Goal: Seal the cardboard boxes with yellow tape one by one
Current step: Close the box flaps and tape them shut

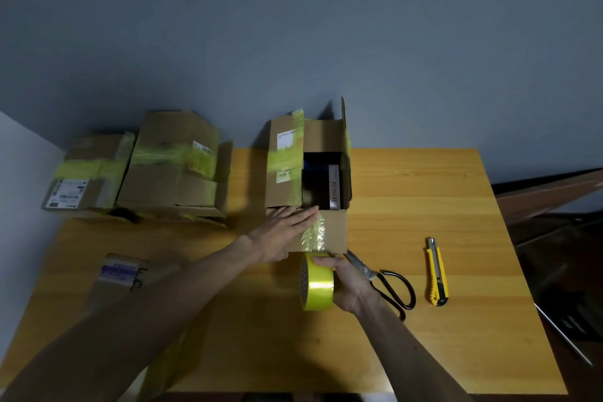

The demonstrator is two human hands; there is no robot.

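**A:** What's the biggest thing in front of you?

**B:** A table (pixel 424 206) of orange-yellow wood with a clear grain. At its far left stand two taped boxes (pixel 169 173), both of creased brown cardboard banded with wrinkled yellow tape. Their white shipping labels carry barcodes, but the print is too blurred for me to read.

**A:** And the one you're working on?

**B:** The open cardboard box (pixel 337 232) stands at the middle of the table, just beyond my hands, with its flaps up. The left flap already has yellow tape and a white label on it. Inside, against the right wall, a slim pale carton (pixel 334 188) stands on edge, and its lettering reads HONGDI.

**A:** Anything nearer you?

**B:** There's a flattened carton (pixel 117 274) on my left, with a label in purple print I can't make out.

**A:** What about your hands?

**B:** My left hand (pixel 280 232) lies flat with its fingers straight. It presses on the box's front wall beside a crinkled, see-through strip of tape (pixel 314 235) stuck there. My right hand (pixel 346 281) is curled round the roll of yellow tape (pixel 318 282), which is glossy and stands on edge below that wall.

**A:** Any tools?

**B:** Black-handled steel scissors (pixel 388 284) lie just right of my wrist. Farther right is a yellow utility knife (pixel 437 274).
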